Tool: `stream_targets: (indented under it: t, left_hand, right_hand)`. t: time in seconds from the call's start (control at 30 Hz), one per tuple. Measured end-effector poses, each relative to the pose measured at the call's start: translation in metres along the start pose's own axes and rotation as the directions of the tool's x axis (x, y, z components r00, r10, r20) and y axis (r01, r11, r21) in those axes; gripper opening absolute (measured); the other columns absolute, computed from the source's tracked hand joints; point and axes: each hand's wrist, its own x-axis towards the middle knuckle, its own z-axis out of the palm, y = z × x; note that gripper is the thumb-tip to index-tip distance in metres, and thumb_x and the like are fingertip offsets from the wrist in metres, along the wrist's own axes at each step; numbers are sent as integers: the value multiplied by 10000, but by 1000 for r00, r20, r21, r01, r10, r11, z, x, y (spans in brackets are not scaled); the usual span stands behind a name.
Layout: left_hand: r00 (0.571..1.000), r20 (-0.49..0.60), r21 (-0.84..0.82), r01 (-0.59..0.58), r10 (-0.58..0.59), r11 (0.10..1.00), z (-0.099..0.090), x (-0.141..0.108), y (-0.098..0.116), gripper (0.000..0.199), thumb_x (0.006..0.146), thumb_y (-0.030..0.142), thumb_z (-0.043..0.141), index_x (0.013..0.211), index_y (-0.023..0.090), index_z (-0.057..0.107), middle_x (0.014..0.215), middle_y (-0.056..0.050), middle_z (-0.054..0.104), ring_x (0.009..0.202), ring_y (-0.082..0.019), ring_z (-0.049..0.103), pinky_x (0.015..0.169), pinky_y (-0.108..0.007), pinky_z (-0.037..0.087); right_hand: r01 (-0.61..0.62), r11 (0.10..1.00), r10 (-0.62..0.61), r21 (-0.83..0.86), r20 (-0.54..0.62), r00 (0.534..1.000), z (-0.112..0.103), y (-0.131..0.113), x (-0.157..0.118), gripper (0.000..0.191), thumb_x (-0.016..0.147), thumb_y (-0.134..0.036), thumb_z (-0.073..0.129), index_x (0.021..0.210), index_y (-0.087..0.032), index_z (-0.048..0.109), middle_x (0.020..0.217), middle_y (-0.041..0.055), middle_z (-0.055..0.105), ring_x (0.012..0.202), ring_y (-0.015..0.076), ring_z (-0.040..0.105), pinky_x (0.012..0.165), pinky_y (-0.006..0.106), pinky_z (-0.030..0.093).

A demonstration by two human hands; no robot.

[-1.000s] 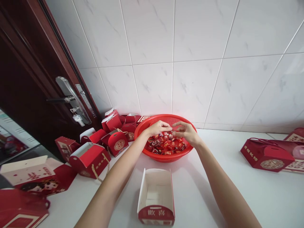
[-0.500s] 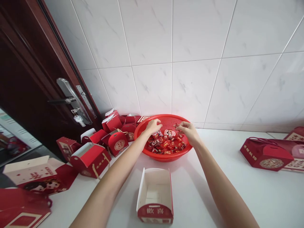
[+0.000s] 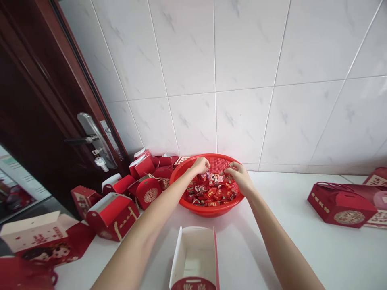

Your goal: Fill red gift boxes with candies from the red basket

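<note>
A red plastic basket (image 3: 201,210) holds many red-wrapped candies (image 3: 213,193). Over its back left part is my left hand (image 3: 200,165), fingers bent down and pressed together at a wrapped piece too small to make out. On the right side, my right hand (image 3: 238,174) reaches over the rim with thumb and fingers pinched by a candy with a pink printed wrapper (image 3: 216,178); what it grips is hard to tell. Between my forearms, an open red and white box (image 3: 196,257) stands on the white table in front of the basket, its inside bare.
Several red gift boxes (image 3: 113,217) crowd the left side, some with rope handles. More closed red boxes (image 3: 341,205) lie at the right. Behind the table rises a tiled wall (image 3: 242,121); a dark door (image 3: 39,80) with keys in its lock is at the left.
The view has tilted up slightly, so the basket and boxes appear lower. My left hand has moved a little to the right and down among the candies; my right hand has lowered towards them.
</note>
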Motion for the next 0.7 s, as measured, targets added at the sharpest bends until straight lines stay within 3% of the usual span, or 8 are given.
stream_targets:
  t: [0.07,0.17,0.3,0.5,0.7]
  left_hand:
    - [995,-88,-17,-52,51,998,-1,4,8,270,755,12,669,941,188,755,981,-43,766,917,-194,695,831,-286,546]
    - [977,-175,-50,-129,118,990,-2,9,15,360,780,43,629,1084,189,755,1172,-55,756,1053,-200,681,939,-282,534]
    - [982,-156,-52,-120,110,991,-2,13,8,332,788,96,639,1088,175,756,1270,-88,726,1175,-235,644,1042,-320,488]
    - [990,132,-2,-56,56,998,-14,10,-15,143,711,221,735,844,217,786,1018,-31,797,992,-215,695,875,-247,512]
    - [876,480,121,-9,-51,993,-16,-6,-21,322,424,364,904,715,270,800,765,13,763,768,-213,668,646,-243,491]
  right_hand:
    - [-9,1000,9,-3,2,1000,1,-1,0,227,606,-256,656,656,-251,434,638,27,718,603,180,638,561,292,505]
    - [-16,1000,16,-6,-2,1000,1,-1,0,219,612,-263,655,680,-250,447,666,33,739,603,183,646,556,296,504]
    - [-30,999,29,-15,-16,999,2,0,1,200,628,-268,653,708,-248,471,670,25,741,605,178,648,577,299,515]
    - [-49,998,48,-25,-20,999,1,2,3,197,650,-250,667,722,-249,485,671,12,721,643,192,677,599,307,539]
    - [-51,998,51,-37,-10,999,0,3,4,179,648,-234,695,700,-235,524,742,21,719,710,201,709,607,299,563]
